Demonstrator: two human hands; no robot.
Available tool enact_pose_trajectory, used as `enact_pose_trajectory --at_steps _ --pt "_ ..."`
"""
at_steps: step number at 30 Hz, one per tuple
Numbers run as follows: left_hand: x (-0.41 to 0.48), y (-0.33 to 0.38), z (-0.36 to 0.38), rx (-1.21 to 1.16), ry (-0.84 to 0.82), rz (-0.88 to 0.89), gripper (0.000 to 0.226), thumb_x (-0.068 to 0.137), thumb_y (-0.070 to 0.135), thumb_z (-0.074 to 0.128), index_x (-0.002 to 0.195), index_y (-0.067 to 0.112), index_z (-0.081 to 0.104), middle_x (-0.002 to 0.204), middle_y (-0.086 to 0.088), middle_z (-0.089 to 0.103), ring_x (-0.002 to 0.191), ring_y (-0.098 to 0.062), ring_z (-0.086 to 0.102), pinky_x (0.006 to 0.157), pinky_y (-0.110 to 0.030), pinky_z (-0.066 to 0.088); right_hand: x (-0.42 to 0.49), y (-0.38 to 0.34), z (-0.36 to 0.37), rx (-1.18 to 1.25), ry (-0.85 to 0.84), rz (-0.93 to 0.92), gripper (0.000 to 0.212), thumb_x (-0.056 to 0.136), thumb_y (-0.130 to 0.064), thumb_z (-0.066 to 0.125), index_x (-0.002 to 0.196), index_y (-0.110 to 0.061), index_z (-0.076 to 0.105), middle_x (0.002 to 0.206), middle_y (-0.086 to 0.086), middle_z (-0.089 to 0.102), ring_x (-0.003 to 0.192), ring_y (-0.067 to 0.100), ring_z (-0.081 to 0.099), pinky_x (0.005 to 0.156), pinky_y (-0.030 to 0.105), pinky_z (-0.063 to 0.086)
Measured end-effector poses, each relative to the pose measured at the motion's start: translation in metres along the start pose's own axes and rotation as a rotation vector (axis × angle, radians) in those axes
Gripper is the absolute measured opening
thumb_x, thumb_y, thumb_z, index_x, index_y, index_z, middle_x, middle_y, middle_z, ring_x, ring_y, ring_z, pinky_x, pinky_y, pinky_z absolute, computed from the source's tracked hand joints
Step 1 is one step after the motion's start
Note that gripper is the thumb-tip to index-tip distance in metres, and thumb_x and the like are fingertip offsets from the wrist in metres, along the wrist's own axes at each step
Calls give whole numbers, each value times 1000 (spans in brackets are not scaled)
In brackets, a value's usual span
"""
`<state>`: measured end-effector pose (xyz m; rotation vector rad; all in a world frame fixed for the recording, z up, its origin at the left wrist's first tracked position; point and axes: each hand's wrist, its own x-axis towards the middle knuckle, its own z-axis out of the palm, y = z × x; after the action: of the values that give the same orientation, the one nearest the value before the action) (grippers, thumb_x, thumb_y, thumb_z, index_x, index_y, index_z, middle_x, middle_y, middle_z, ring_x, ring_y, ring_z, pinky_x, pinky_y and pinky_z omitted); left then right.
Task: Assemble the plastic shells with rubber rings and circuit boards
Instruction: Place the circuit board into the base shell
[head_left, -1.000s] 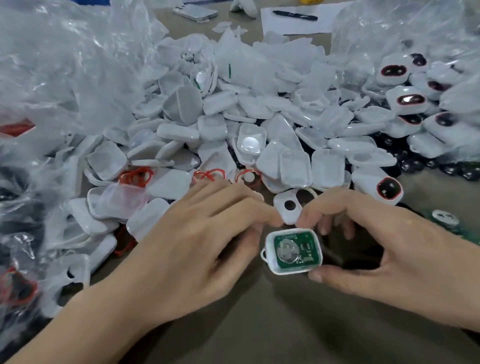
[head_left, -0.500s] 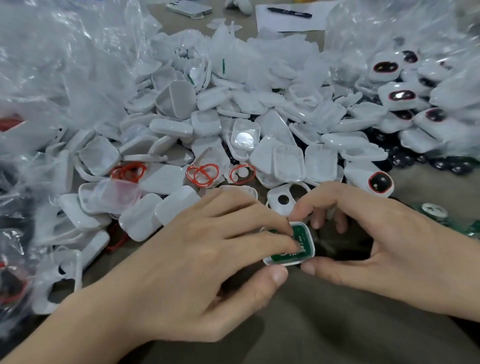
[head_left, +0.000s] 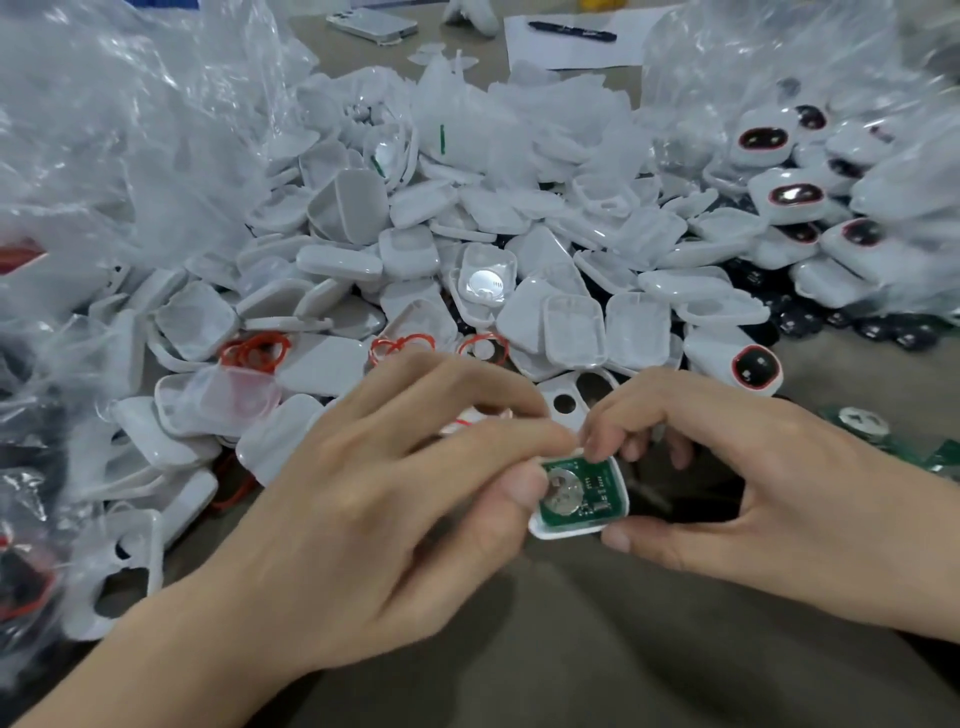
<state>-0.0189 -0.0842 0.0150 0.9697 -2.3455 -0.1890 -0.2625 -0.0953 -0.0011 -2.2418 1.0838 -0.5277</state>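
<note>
Pinched at lower centre by left hand (head_left: 374, 519) and right hand (head_left: 769, 483): white plastic shell (head_left: 558, 531) holding green circuit board (head_left: 592, 499). Probably light, stiff, slick; best held by rim.

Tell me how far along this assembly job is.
Done: several units with red-ringed dark windows lie at the right. In hand: the left hand and right hand both pinch a white shell with a green circuit board seated inside. Left: a large pile of empty shells and loose red rubber rings, so most of the work looks ahead.
</note>
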Motion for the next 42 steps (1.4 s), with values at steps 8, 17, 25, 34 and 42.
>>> enact_pose_trajectory --at_steps 8,17,25,34,42 --pt "1 -23 9 74 64 -140 27 103 21 48 113 15 72 106 5 65 95 -18 57 88 -22 40 1 0 0 -32 -13 -45 24 81 -53 65 104 -48 59 119 -19 58 104 2 58 83 5 39" --pt "-1 -26 10 63 32 -149 27 97 8 53 114 18 71 104 7 64 94 -17 56 84 -24 42 0 4 1 -64 -29 -65 28 84 -55 62 111 -50 64 121 -23 53 116 4 56 91 18 43" --pt "-2 -28 9 50 53 -144 27 98 11 51 114 21 71 105 11 63 96 -13 56 86 -20 41 -1 5 2 -112 5 -86 36 86 -55 65 120 -49 56 117 -20 55 107 2 57 86 10 41" --pt "-4 -34 11 25 108 -144 30 96 8 53 115 24 70 104 15 61 98 -8 54 87 -16 38 -9 -2 -2 -138 345 50 38 95 -59 48 131 -50 43 112 -27 59 102 1 60 83 12 44" --pt "-8 -30 9 15 190 -202 30 94 9 50 108 25 71 100 17 61 97 -6 51 86 -15 38 -66 0 7 -513 706 759 54 92 -55 48 135 -21 55 126 9 61 117 34 52 100 48 38"
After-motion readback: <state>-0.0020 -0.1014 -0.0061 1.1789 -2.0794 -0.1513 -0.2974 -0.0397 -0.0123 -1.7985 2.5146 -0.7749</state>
